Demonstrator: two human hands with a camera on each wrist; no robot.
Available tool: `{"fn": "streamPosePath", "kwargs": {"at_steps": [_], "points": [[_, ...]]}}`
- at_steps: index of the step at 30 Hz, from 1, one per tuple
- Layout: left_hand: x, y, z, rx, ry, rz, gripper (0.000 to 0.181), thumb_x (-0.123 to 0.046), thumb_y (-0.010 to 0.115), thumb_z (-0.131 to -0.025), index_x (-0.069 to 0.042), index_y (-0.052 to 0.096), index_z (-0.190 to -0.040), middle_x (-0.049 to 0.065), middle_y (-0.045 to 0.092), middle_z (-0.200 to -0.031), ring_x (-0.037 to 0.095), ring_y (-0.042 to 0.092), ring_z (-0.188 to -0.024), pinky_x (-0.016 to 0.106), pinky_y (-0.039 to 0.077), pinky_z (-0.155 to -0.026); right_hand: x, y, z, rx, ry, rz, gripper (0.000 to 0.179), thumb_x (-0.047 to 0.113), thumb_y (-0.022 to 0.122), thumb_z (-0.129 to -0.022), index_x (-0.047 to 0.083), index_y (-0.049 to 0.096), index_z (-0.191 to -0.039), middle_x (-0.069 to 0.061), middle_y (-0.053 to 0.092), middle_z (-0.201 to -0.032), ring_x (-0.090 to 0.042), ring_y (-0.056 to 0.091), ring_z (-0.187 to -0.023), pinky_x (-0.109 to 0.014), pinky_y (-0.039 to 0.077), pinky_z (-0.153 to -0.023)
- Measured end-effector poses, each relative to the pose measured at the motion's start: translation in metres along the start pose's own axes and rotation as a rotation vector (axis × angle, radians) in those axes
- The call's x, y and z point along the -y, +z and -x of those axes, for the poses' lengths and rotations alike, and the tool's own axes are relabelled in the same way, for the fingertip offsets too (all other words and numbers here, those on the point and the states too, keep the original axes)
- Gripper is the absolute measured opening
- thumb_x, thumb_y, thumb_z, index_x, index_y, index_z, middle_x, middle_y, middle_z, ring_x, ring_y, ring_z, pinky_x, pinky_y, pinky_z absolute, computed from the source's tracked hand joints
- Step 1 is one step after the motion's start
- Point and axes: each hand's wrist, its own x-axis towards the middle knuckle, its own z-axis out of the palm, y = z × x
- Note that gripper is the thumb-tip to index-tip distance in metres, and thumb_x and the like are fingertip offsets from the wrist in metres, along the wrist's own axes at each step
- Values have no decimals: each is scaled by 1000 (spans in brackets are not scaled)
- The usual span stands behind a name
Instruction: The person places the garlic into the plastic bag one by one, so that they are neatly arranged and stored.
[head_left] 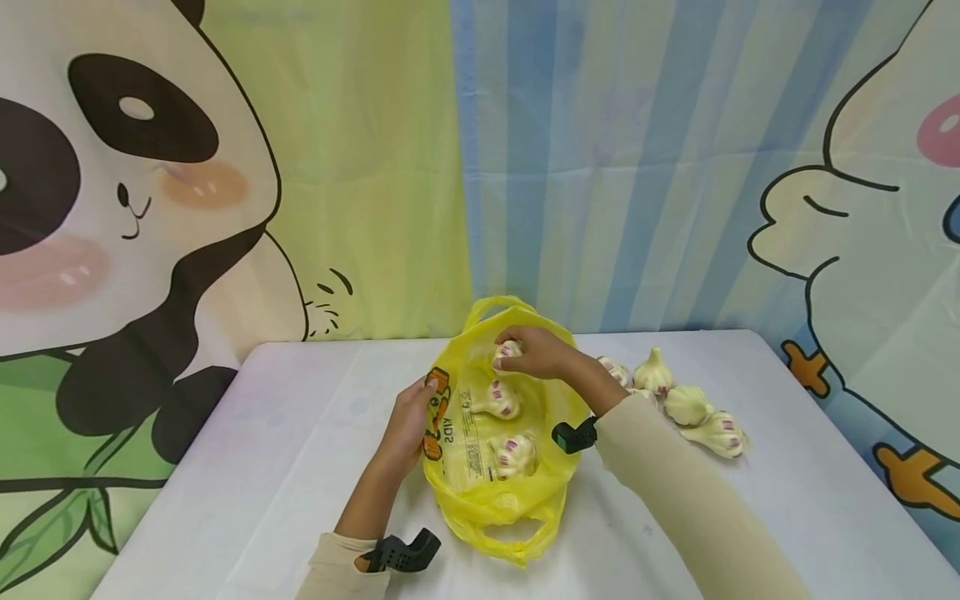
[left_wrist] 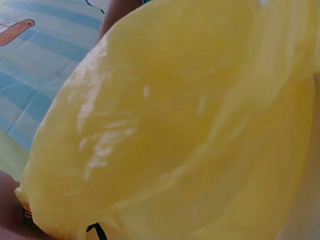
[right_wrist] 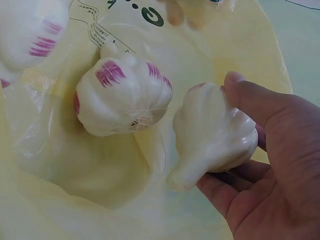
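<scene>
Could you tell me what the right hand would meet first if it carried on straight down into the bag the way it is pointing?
Probably the garlic bulb lying in the yellow bag. The right hand holds another bulb just beside it, apparently apart; depth is unclear, so the bag's plastic might come first.

To the right of your right-hand fingers, a cluster of loose garlic bulbs [head_left: 686, 404] lies on the white surface [head_left: 787, 500]. Behind the surface you see a cartoon backdrop: a panda [head_left: 112, 208] at left, blue stripes [head_left: 600, 167] in the middle.
</scene>
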Motion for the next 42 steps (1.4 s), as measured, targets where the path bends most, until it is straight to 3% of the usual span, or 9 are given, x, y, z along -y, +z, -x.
{"fn": "streamPosePath", "kwargs": {"at_steps": [9,19,29,42], "points": [[0,1,-1,-4,-13,0,43,-33,40,-106,-6,54,-135,23,58,-105,35,59,-92,47,50,-81,-11,8,-2,-13,11,-20,48,29,66,-95,1,56,-131,-14,55,-131,-30,51,-120,-45,43,-99],[-1,1,0,-3,-7,-14,43,-33,40,-106,-5,54,-135,16,60,-100,36,59,-93,48,49,-82,-8,16,-1,-10,4,-18,46,29,66,-94,2,56,-130,-13,56,-129,-29,53,-116,-42,45,-96],[1,0,-1,-1,0,-15,43,-32,39,-106,-5,53,-137,15,59,-102,32,60,-92,47,49,-83,-15,28,3,5,16,-28,44,28,66,-95,1,57,-129,-15,56,-130,-32,52,-118,-44,44,-96],[0,2,-1,-15,-9,-9,44,-33,39,-106,-4,52,-137,25,56,-111,34,59,-97,48,49,-86,-27,39,5,-7,7,-84,44,27,66,-94,0,58,-127,-14,58,-125,-31,54,-113,-44,46,-92]]}}
